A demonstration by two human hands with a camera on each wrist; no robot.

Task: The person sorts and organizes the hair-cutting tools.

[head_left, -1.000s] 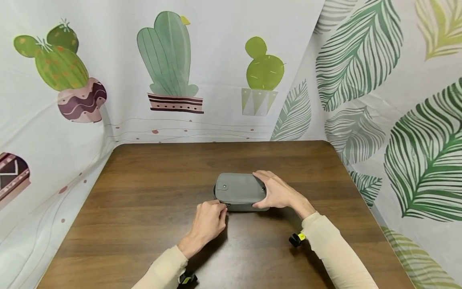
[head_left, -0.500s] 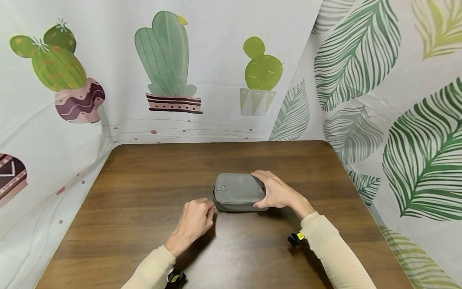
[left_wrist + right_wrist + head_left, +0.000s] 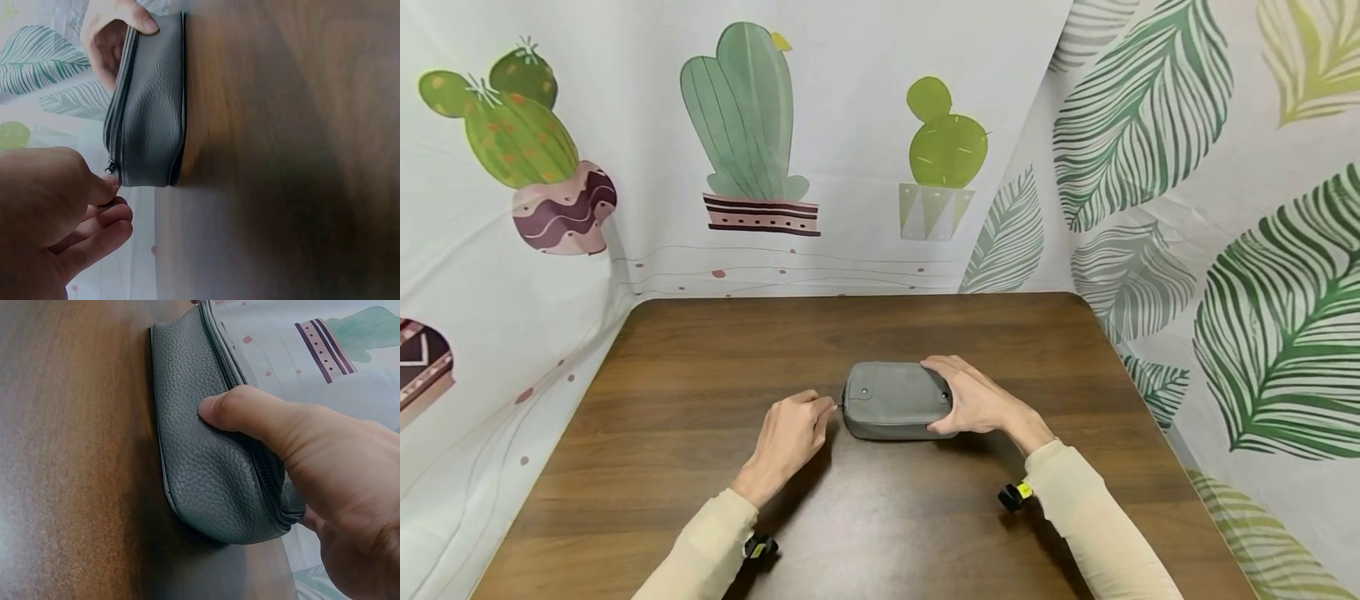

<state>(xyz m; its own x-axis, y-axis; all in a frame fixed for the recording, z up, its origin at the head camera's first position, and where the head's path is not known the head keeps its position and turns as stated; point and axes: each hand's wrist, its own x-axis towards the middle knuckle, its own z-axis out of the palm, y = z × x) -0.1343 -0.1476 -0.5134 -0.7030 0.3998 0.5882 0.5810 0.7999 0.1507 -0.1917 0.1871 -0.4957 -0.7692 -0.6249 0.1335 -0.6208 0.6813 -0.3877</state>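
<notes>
A grey pebbled zip pouch (image 3: 898,396) lies on the table, with small metal studs on its top. In the head view my right hand (image 3: 981,396) grips its right end, fingers over the far side. The thumb (image 3: 219,412) presses the near side just below the zipper (image 3: 228,359), as the right wrist view shows. At the left end, my left hand (image 3: 790,429) pinches the zipper pull between thumb and index finger. The black zipper slider (image 3: 110,167) shows right above those fingertips in the left wrist view, at the pouch's corner. Most of the pull is hidden by the fingers.
The brown wooden table (image 3: 715,350) extends around the pouch on all sides. Behind it hangs a white cloth (image 3: 857,150) printed with cacti, and a leaf-patterned cloth (image 3: 1150,167) hangs along the right. Black wrist cameras (image 3: 1013,497) sit at both sleeves.
My left hand has moved left along the pouch's near edge and round its left corner, drawing the zipper pull with it. The right hand has kept its grip on the right end.
</notes>
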